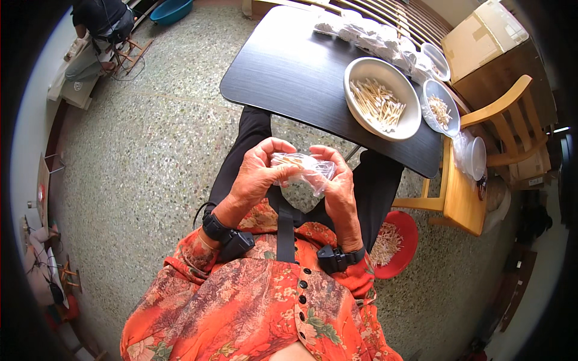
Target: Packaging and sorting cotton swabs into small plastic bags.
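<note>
Above my lap, both hands grip a small clear plastic bag [318, 171] with cotton swabs [289, 160] inside its left part. My left hand [260, 170] closes round the filled end, thumb on the front. At the loose, crumpled end, my right hand [339, 180] pinches the plastic between thumb and fingers. Just beyond my hands, a white bowl [412, 122] on the black table [277, 72] holds a heap of loose cotton swabs [377, 102]. Some fingertips are hidden behind the bag.
Packed white bags [367, 33] line the table's far side. A smaller bowl [428, 90] of swabs stands right of the big one. A wooden chair [463, 204] carries plastic tubs [475, 158]. A red basin [409, 243] with swabs sits on the floor. Another person [102, 24] sits far left.
</note>
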{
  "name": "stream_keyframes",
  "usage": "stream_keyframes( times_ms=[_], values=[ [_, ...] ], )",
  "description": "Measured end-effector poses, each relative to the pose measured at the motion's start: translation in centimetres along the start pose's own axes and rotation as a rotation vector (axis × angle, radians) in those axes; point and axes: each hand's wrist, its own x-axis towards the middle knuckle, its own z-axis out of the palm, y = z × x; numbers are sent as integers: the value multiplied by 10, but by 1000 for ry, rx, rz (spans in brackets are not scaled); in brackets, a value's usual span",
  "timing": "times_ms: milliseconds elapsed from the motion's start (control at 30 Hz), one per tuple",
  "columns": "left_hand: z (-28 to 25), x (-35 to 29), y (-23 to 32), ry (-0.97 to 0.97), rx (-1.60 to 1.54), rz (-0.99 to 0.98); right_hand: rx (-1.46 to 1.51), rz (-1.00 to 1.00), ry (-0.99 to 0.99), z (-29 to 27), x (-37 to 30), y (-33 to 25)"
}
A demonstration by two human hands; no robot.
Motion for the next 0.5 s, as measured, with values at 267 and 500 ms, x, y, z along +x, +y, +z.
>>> stream_keyframes(
  times_ms=[267, 500],
  values=[
    [-1, -1, 6, -14, -70, -83, 256, 18, 148, 2, 0, 3],
    [-12, -2, 10, -86, -16, -92, 250, -5, 231, 1, -1, 9]
  ],
)
